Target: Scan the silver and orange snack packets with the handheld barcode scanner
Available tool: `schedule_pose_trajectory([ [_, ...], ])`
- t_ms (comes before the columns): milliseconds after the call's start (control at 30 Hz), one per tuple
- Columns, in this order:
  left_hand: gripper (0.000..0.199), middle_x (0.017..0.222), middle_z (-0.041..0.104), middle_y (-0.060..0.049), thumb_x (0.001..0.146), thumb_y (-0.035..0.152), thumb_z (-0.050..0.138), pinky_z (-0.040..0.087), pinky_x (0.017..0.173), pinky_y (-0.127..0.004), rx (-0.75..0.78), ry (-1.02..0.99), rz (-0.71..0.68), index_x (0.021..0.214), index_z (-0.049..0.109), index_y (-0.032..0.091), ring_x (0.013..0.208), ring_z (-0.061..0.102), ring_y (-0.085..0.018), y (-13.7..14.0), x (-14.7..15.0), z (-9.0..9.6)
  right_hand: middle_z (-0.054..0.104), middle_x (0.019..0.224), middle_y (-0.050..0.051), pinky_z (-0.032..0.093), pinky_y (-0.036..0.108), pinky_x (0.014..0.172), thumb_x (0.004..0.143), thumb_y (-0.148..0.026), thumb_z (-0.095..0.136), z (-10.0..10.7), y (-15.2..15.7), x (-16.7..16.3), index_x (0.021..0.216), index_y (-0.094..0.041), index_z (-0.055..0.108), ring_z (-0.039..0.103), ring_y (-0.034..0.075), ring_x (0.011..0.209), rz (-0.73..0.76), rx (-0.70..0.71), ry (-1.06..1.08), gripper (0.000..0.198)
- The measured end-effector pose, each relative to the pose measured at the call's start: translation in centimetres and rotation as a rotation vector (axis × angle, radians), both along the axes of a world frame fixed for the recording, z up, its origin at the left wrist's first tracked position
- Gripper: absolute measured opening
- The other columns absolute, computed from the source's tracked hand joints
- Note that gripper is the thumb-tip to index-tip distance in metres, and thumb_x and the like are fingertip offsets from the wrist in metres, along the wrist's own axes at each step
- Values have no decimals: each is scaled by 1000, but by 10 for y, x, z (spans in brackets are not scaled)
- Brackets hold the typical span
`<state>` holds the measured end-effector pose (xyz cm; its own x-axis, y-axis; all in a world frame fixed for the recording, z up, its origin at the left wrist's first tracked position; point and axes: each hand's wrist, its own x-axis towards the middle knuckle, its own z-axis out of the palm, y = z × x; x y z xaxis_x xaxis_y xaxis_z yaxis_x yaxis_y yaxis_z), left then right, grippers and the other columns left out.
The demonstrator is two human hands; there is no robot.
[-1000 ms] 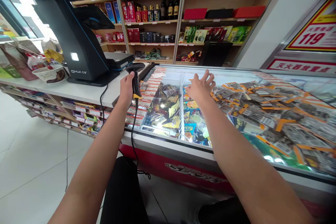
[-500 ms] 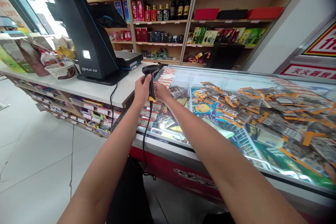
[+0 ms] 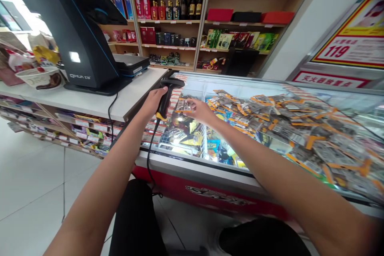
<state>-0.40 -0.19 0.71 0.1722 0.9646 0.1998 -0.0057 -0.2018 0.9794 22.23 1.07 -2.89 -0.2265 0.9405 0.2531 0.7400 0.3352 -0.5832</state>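
Observation:
A black barcode scanner (image 3: 168, 94) with a yellow base stands upright in my left hand (image 3: 153, 102), fingers wrapped round its handle. Its head faces right, and a black cable hangs from the handle down the front of the freezer. Just right of it, my right hand (image 3: 200, 111) pinches a small clear-and-dark snack packet (image 3: 184, 105) by its right end. The packet is above the glass top, apart from the scanner. Many similar packets with orange edges (image 3: 288, 128) lie spread on the glass to the right.
A chest freezer (image 3: 198, 168) with a glass top holds bagged goods inside. On the left, a white counter (image 3: 105, 106) bears a black register (image 3: 84, 48) and a paper bowl (image 3: 43, 78). Shelves (image 3: 168, 22) of bottles and boxes stand behind. A fire notice (image 3: 354, 44) hangs at right.
My right hand has moved right, away from the scanner, and the packet in it now shows. My left hand still holds the scanner. The view has shifted right.

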Motion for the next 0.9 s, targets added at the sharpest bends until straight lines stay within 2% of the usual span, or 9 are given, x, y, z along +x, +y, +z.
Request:
schedule_pose_trajectory([
  [100, 46, 61, 67, -5, 92, 61, 52, 46, 37, -26, -98, 129, -209, 77, 60, 18, 40, 60, -16, -11, 8, 0, 74, 105, 13, 53, 38, 84, 83, -35, 84, -3, -9, 24, 138, -11, 62, 70, 27, 95, -80, 6, 20, 64],
  [167, 45, 62, 68, -6, 93, 59, 53, 47, 38, -27, -104, 163, -279, 76, 59, 17, 41, 61, -17, -17, 15, 1, 73, 101, 11, 53, 36, 83, 82, -34, 84, -7, -10, 30, 135, -10, 63, 70, 25, 93, -134, 30, 57, 62],
  [300, 46, 61, 66, -6, 95, 56, 50, 46, 39, -29, -120, 171, -296, 72, 59, 17, 42, 61, -18, -26, 23, 1, 72, 98, 9, 52, 34, 82, 82, -33, 83, -14, -6, 29, 129, -11, 64, 69, 23, 91, -173, 57, 59, 55],
  [467, 52, 61, 66, -6, 94, 61, 48, 45, 39, -28, -250, 227, -355, 70, 62, 17, 42, 59, -16, -30, 22, 2, 73, 98, 7, 50, 34, 82, 83, -35, 81, -14, -5, 27, 124, -12, 66, 68, 24, 92, -164, 65, 40, 50],
  [700, 54, 60, 66, -6, 96, 60, 47, 45, 38, -28, -187, 286, -327, 68, 64, 16, 41, 58, -16, -25, 21, -3, 74, 110, 11, 51, 34, 87, 82, -32, 83, -16, -3, 29, 133, -10, 63, 69, 26, 102, -155, 59, 73, 58],
  [900, 53, 59, 65, -5, 95, 59, 49, 47, 38, -27, -198, 307, -291, 68, 64, 16, 40, 58, -15, -24, 22, -2, 75, 105, 10, 52, 34, 84, 81, -32, 84, -16, -2, 29, 132, -12, 63, 70, 24, 98, -164, 27, 89, 58],
])
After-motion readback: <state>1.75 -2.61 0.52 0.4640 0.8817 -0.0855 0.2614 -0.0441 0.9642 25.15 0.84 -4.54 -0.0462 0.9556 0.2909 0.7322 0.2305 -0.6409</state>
